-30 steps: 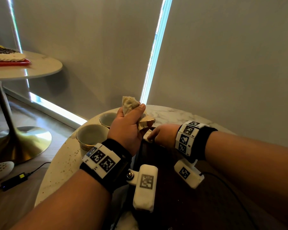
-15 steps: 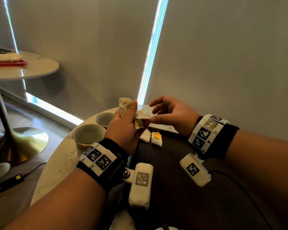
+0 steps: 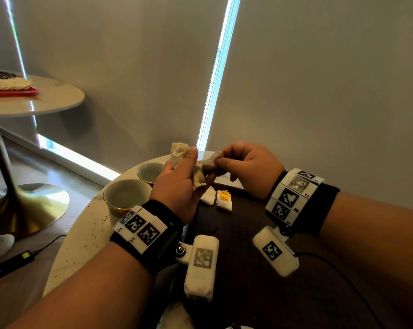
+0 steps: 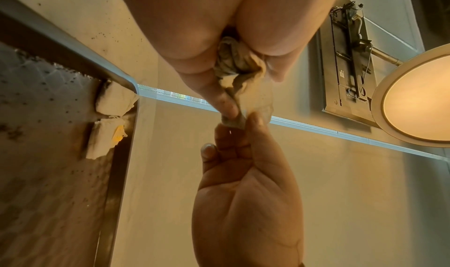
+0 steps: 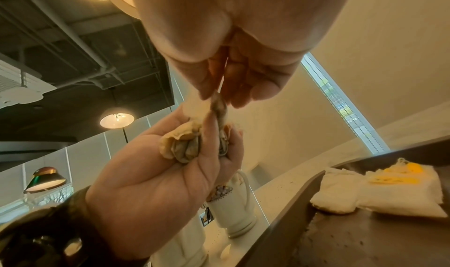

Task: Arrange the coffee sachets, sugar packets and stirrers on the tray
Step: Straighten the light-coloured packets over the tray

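Left hand (image 3: 179, 181) clutches bunch of sachets (image 5: 182, 147); right hand (image 3: 250, 167) pinches one sachet (image 3: 209, 162), raised over dark tray (image 3: 248, 269). Risk: tug tears it or loosens bunch, spilling toward cups (image 3: 126, 198) on desk (image 3: 82, 245). Two sachets (image 3: 218, 198) already at tray's far corner.

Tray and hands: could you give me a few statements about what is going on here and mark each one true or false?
1. Two white sachets lie on the dark tray. True.
2. The left hand hangs empty. False: it grips a bunch of crumpled sachets.
3. The right hand pinches one sachet of the bunch. True.
4. Both cups stand on the tray. False: they stand on the marble table, left of the tray.
5. The right hand rests flat on the tray. False: it is raised above it.
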The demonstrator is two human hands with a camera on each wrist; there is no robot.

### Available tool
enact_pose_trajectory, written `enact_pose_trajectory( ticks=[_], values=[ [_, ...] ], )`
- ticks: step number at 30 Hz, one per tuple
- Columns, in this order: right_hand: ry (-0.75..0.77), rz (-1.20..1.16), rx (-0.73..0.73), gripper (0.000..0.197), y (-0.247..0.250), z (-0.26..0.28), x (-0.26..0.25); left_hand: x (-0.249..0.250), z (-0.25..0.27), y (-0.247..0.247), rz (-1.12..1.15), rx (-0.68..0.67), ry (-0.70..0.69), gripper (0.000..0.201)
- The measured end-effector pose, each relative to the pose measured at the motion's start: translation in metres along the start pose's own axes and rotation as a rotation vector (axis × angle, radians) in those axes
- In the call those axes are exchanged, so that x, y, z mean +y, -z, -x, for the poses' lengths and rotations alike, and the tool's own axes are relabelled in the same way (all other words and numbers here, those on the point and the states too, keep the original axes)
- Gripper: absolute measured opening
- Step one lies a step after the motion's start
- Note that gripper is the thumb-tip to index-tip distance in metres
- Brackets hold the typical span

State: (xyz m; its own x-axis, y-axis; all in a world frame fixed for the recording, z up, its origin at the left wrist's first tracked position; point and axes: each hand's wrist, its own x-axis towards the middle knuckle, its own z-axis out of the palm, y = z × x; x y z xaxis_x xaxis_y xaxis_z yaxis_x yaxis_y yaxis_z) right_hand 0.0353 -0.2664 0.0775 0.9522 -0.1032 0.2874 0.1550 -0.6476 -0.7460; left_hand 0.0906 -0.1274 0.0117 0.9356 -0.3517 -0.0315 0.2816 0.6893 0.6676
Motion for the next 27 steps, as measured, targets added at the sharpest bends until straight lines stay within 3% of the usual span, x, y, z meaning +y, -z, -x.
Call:
enact_pose_trajectory(
  ticks=[5,13,17,21,27],
  values=[
    [-0.063,-0.148,0.079,0.006,0.004,-0.005,0.003,0.0,0.0,-0.001,0.015,0.011,0.025,0.043],
    [-0.159,-0.334,-0.014,0.006,0.002,-0.003,0.003,-0.002,0.002,0.002,-0.046,-0.086,-0.01,0.034],
    [-0.218,-0.466,-0.068,0.027,-0.001,0.001,0.001,-0.003,0.001,0.003,-0.052,-0.084,-0.038,0.042],
    [-0.18,-0.405,-0.1,0.044,-0.001,0.004,0.002,-0.003,0.001,0.002,-0.053,-0.087,-0.073,0.038],
    [-0.117,-0.372,-0.092,0.021,-0.002,0.006,0.005,-0.004,0.0,0.001,-0.103,-0.06,-0.086,0.031]
  ],
)
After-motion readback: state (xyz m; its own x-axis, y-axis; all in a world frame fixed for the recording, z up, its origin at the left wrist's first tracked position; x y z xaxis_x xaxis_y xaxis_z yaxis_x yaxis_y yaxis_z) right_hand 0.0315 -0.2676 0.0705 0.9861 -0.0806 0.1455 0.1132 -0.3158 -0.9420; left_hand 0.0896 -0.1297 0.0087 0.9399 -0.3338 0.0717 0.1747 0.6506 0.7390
